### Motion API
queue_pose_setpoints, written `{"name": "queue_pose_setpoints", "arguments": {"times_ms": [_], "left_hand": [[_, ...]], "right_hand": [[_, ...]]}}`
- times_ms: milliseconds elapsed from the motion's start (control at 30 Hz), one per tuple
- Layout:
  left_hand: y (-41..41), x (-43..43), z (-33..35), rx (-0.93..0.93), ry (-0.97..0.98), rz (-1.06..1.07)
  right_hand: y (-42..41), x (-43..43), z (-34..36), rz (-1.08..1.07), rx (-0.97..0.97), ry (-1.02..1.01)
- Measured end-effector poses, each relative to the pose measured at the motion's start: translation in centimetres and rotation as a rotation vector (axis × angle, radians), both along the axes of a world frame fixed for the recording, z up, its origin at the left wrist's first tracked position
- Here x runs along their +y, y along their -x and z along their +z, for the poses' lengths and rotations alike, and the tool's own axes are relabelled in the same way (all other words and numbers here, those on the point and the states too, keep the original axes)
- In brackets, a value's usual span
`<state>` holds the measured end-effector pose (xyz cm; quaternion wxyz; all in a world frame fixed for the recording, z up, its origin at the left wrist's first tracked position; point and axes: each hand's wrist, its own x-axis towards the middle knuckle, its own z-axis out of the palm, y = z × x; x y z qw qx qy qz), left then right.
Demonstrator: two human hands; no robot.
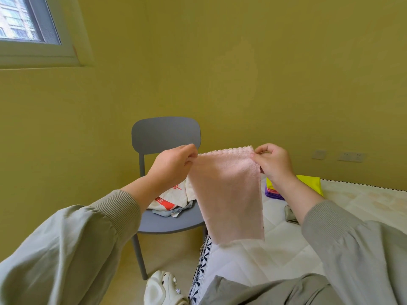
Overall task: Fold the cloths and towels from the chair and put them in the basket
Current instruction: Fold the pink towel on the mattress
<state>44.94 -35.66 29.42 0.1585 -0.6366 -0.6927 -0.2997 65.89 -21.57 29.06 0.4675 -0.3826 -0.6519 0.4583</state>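
A pale pink towel hangs in the air in front of me, stretched by its top edge. My left hand pinches its top left corner and my right hand pinches its top right corner. Behind it stands a grey chair with a white cloth with red print and a bluish cloth lying on its seat. No basket is in view.
A white quilted mattress lies at the right, carrying folded yellow and purple cloths and a small grey-green item. Yellow walls stand behind; a window is at top left. My white shoe is on the floor.
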Motion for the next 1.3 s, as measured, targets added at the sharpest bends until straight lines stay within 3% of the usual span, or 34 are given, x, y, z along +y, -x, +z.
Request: {"name": "queue_pose_setpoints", "arguments": {"times_ms": [100, 433, 733, 1133, 1300], "left_hand": [[0.2, -0.1, -0.2, 0.132, -0.007, -0.037], [-0.2, -0.7, 0.0, 0.059, 0.127, 0.018], [0.0, -1.3, 0.0, 0.091, 0.269, -0.032], [-0.6, -1.3, -0.8, 0.051, 0.533, -0.066], [-0.9, -1.1, -1.1, 0.037, 0.536, -0.033]], "right_hand": [[-0.1, 0.2, 0.0, -0.035, -0.054, -0.103], [-0.8, 0.1, 0.4, 0.145, -0.268, -0.310], [-0.6, -0.1, 0.3, 0.212, -0.411, -0.229], [-1.1, -1.0, 0.5, 0.206, -0.363, -0.140], [-0.9, -1.1, 0.9, 0.151, -0.344, -0.161]]}}
